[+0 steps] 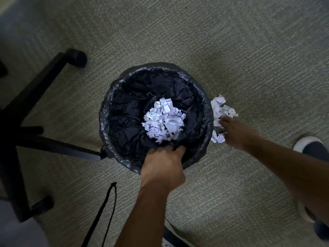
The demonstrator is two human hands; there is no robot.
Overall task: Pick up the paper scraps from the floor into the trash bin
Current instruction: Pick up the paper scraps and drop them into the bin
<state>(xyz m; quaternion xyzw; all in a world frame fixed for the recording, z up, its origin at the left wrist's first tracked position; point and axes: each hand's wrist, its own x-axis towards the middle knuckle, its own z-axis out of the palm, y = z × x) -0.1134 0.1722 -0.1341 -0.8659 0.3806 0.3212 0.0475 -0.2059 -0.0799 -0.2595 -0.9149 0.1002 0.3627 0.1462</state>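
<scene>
A round trash bin [114, 97] lined with a black bag stands on the carpet in the middle of the view. A heap of crumpled white paper [163, 121] lies inside it. My left hand [162, 164] grips the near rim of the bin, fingers curled over the edge. More white paper scraps [221, 108] lie on the floor just right of the bin. My right hand [236, 132] reaches down onto these scraps, blurred, its fingers touching them; whether it holds any is unclear.
The black legs and castors of an office chair [44, 81] spread over the floor left of the bin, one leg tip touching it. A black cord [105, 211] hangs in front of me. My shoes [308, 145] are at the right and bottom edges.
</scene>
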